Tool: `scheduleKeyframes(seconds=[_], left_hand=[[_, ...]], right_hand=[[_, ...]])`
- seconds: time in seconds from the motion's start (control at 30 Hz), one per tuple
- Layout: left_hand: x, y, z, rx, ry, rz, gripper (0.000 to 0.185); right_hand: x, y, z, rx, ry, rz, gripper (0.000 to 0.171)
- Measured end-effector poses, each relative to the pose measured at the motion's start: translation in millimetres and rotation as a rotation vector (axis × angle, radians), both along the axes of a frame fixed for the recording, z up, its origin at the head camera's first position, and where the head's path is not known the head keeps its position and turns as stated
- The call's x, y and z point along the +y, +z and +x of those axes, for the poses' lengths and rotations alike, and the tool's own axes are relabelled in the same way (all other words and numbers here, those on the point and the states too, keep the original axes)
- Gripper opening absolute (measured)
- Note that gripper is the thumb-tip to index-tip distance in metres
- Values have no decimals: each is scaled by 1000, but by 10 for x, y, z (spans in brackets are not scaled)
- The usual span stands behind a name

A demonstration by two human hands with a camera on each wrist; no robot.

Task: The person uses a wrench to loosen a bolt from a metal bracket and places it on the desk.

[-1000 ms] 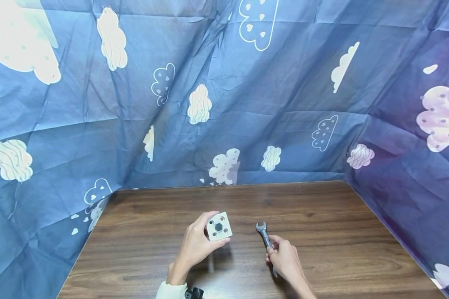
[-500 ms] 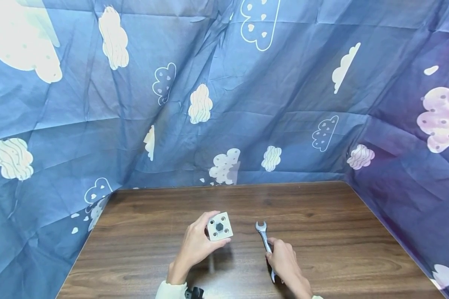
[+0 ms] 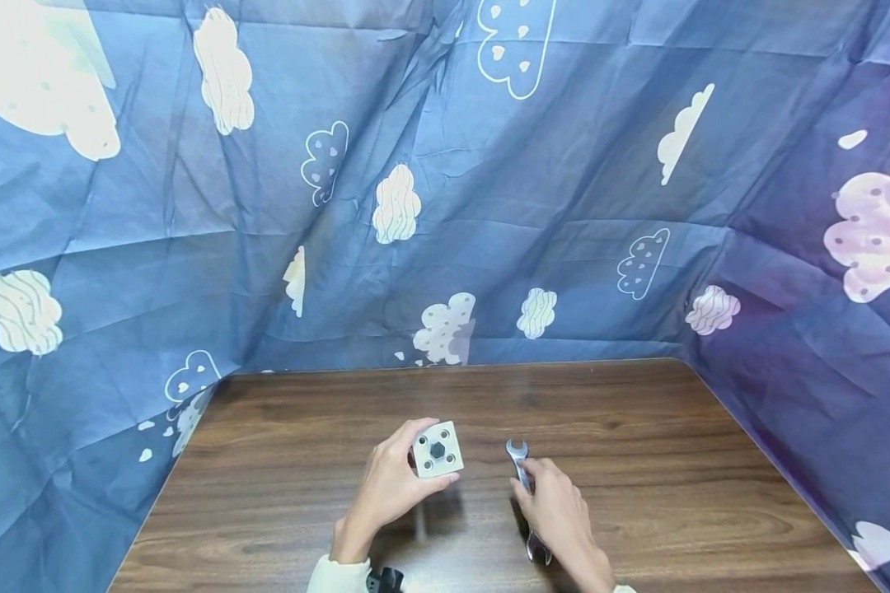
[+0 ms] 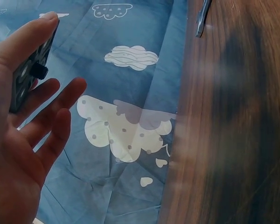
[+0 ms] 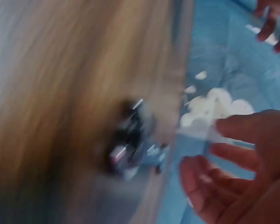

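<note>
My left hand (image 3: 389,478) grips a pale square block (image 3: 425,459) by its edges, thumb at the lower side and fingers at the upper. Its face has several round holes around a dark hex bolt head (image 3: 437,450). In the left wrist view, the block (image 4: 25,81) is dark and edge-on, with the bolt sticking out. My right hand (image 3: 559,502) is over a double open-ended wrench (image 3: 517,455), covering its middle; both ends show. In the right wrist view, the fingers are loosely bent and apart from the blurred wrench (image 5: 130,140).
Beneath both hands is a brown wood-grain table (image 3: 326,428). Blue cloth (image 3: 475,247) with white cloud prints hangs behind it and along both sides. A black strap device (image 3: 386,581) sits at the left wrist, by a white sleeve (image 3: 339,575).
My right hand has loosened its grip on the wrench and shifted up along it toward the far end. The left hand and block have barely moved.
</note>
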State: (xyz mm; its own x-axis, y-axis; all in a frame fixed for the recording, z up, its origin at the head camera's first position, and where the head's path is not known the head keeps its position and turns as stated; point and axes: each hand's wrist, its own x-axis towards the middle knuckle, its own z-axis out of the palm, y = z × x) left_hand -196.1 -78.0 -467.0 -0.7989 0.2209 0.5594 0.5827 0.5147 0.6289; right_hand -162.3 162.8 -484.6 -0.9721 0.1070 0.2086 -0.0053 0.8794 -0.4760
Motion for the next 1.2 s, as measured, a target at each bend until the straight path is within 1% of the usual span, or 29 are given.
scheduleKeyframes(seconds=[0.1, 0.17, 0.23, 0.3, 0.4, 0.5, 0.63, 0.7, 0.93, 1.2], left_hand=[[6, 10, 6, 8, -11, -28, 75], [10, 13, 12, 9, -20, -42, 75], [15, 17, 19, 13, -23, -54, 74], [19, 24, 27, 15, -24, -61, 73], [26, 37, 38, 26, -31, -81, 72], [35, 42, 44, 35, -36, -101, 70], [46, 41, 47, 41, -21, -111, 70], [53, 39, 47, 46, -16, -113, 70], [82, 31, 49, 78, -45, -139, 67], [84, 39, 47, 85, -39, -151, 66]], right_hand=[[-131, 90, 11, 202, 57, -86, 31], [-228, 173, 22, 320, 114, -147, 30], [-321, 258, 33, 404, 170, -203, 28], [-407, 332, 48, 449, 222, -245, 28], [-506, 398, 65, 470, 287, -258, 26], [-567, 409, 74, 488, 314, -207, 27], [-606, 397, 74, 550, 298, -142, 29], [-622, 397, 72, 566, 289, -130, 29], [-685, 422, 72, 555, 277, -102, 25], [-727, 431, 56, 582, 257, -70, 23]])
